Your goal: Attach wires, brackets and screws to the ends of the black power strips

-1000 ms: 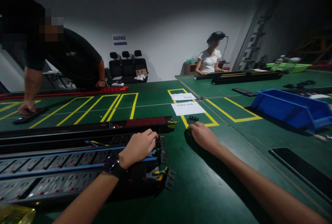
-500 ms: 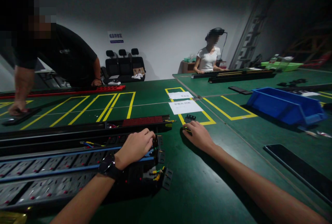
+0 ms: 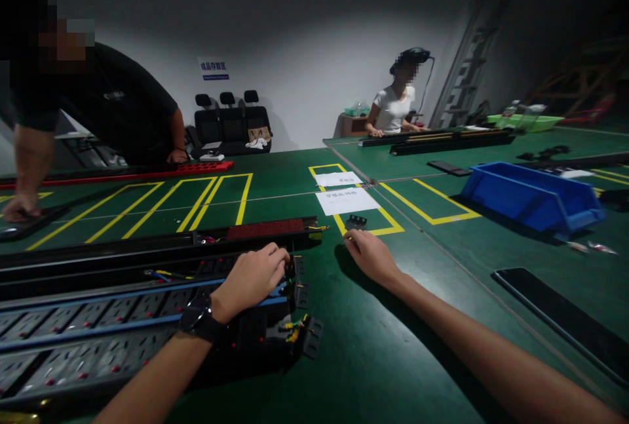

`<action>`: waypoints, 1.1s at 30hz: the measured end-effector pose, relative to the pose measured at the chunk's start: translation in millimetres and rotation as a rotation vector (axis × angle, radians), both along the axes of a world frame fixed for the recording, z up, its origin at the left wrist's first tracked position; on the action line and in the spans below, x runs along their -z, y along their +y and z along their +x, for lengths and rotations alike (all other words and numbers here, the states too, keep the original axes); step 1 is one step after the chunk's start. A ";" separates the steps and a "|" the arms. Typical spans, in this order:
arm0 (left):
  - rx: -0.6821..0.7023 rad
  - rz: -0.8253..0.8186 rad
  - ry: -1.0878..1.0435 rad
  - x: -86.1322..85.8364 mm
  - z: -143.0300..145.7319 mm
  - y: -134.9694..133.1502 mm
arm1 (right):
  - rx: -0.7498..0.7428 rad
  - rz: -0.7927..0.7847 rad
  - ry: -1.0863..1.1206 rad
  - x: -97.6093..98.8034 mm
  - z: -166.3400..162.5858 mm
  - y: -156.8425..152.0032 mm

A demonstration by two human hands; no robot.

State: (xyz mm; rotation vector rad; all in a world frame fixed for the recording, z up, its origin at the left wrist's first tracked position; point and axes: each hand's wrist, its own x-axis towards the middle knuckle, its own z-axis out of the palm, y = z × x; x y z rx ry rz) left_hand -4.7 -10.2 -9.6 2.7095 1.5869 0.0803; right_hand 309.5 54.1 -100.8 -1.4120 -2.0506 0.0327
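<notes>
left hand (image 3: 253, 278): fingers curled down over the right end of the near power strips (image 3: 122, 332), knuckles up, pressing on them; a watch on the wrist.
right hand (image 3: 369, 255): palm down on the green table (image 3: 393, 358), fingers bent; whether they pinch something small, i cannot tell.
small black part (image 3: 356, 221): on the yellow line just beyond the right fingertips, near the paper sheets (image 3: 346, 200).
loose wires (image 3: 295, 331): yellow and green ends stick out of the open strip ends, just right of the left hand.
risk: the stacked strips could slide if the left hand's pressure shifts; the bare wire ends could snag or bend; the small part could be nudged away.
others: a person in black leans on the far left; another sits far back.
</notes>
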 end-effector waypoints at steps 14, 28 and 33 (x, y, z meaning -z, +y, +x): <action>0.011 0.004 -0.005 0.5 -0.4 0.5 | 0.018 -0.103 0.425 6.1 3.8 11.8; 0.018 0.017 0.006 0.6 -0.2 0.5 | 0.015 -0.189 0.130 2.8 -0.1 7.9; 0.023 0.010 -0.007 -0.8 0.7 0.0 | -0.032 -0.117 0.264 3.0 0.7 7.4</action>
